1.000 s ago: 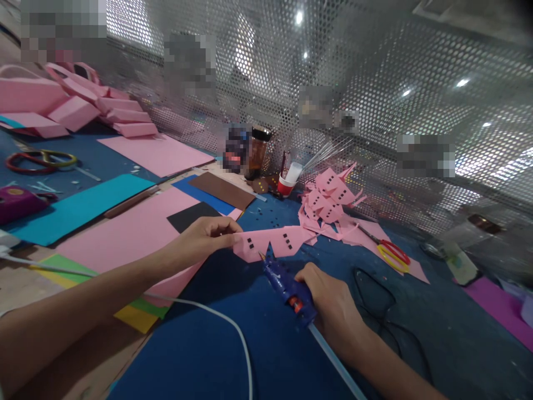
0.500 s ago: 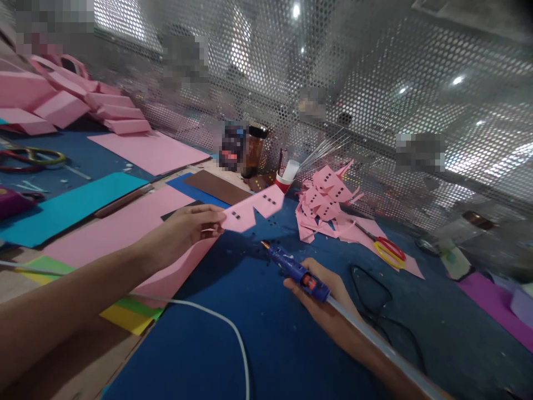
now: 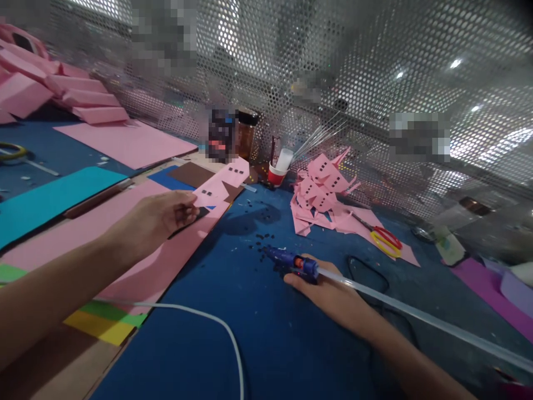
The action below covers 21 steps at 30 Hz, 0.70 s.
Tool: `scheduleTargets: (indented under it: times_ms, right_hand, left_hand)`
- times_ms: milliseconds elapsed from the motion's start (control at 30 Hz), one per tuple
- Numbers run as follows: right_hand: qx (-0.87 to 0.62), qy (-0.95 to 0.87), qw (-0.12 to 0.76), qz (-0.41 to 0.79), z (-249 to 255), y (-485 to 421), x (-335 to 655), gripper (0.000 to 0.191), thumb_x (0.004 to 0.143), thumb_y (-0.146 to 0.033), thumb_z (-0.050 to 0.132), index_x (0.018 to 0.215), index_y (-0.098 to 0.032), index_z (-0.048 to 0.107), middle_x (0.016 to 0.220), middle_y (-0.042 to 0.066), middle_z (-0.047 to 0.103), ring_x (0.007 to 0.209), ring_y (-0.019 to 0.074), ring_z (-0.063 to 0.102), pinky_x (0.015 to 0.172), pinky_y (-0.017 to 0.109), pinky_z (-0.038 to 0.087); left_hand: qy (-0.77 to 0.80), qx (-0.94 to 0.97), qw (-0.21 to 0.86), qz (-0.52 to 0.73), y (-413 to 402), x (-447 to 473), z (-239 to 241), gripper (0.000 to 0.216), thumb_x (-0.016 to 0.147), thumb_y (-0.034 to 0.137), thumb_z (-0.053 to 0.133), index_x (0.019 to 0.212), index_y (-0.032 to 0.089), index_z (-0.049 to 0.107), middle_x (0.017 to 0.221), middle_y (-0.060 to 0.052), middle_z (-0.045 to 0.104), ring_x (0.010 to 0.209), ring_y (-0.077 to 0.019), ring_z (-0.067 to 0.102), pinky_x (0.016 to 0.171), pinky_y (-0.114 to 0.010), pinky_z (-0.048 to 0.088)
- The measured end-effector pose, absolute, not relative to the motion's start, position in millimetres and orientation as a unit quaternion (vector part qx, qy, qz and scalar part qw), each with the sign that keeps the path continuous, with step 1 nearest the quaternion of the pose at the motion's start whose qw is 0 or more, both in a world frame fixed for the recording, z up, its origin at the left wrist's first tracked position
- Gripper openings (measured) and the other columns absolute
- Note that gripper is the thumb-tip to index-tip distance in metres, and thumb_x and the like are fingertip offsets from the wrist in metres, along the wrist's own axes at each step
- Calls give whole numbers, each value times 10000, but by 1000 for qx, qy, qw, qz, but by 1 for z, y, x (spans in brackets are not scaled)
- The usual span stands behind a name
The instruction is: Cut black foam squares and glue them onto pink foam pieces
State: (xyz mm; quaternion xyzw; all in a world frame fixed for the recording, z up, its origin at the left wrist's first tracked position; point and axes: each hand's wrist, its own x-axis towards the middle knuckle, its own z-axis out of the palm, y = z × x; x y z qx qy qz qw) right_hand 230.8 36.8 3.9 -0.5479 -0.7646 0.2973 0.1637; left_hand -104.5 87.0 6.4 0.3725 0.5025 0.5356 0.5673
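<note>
My left hand (image 3: 169, 214) pinches one end of a pink paper cutout (image 3: 214, 186), which has a V-shaped notch and small black squares stuck on it. The cutout is held in the air above the stacked sheets. In my right hand (image 3: 320, 283) is a blue glue gun (image 3: 293, 264), low over the blue tabletop. A long clear glue stick (image 3: 400, 308) runs out of its back toward the lower right. Its nozzle points left, close to scattered small black paper bits (image 3: 263, 240). My right fingers are partly hidden behind the gun.
Pink cutouts (image 3: 322, 186) are heaped at the back right, with red-and-yellow scissors (image 3: 385, 241) beside them. A red-and-white cup (image 3: 277, 173) and a brown jar (image 3: 246, 133) stand before the perforated metal screen (image 3: 266, 72). A white cable (image 3: 227, 328) crosses the front. Pink sheets (image 3: 125, 144) lie left.
My left hand has drawn the pink cutout left and up, away from the nozzle. The glue gun has tilted flatter, its nozzle now lower near the black bits. The camera view has shifted slightly.
</note>
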Motion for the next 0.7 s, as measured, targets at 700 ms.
scheduleTargets:
  times_ms: [700]
  right_hand:
    - [-576,-776,73,245,0,43,225,289,885,-509,557,794,-236,527,732,-22,601,669,163,549,578,253,338]
  left_hand:
    - [458,367,600,543,92,-109,-6,196,745,284,759,846,137,678,827,-11,650,757,-120,585,761,-260,463]
